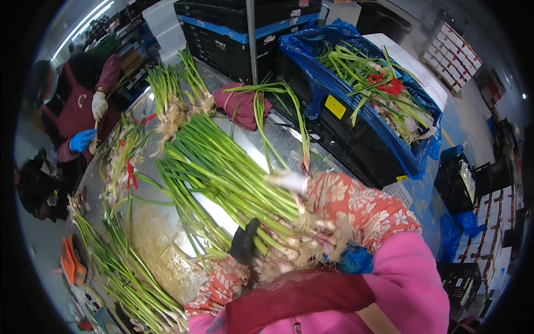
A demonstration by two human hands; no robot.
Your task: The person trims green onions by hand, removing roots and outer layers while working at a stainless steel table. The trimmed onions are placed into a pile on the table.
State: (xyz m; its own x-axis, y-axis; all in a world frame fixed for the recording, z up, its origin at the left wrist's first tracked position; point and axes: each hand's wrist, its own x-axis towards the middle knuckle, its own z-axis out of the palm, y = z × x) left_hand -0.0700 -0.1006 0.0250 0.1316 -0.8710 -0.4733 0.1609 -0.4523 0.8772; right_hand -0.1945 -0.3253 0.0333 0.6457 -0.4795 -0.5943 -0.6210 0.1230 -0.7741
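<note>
A big pile of green onions (225,158) lies across the metal table before me, its roots and purplish bulbs towards my body. My left hand (244,242), in a black glove, presses on the stalks near the bulbs; what its fingers grip is hidden. Over the far right of the pile is my right hand (288,181), in a white glove and blurred, beside the stems; its fingers cannot be made out. Rooted bunches (169,104) stand at the table's back. More trimmed-looking onions (142,284) lie at the lower left.
A black crate lined with blue plastic (354,125) holds leaf scraps and red tape at the right. A maroon cloth (240,104) lies by stacked black crates (221,50). Peelings (121,163) cover the table's left part. Across it, a gloved co-worker (79,96) holds an onion.
</note>
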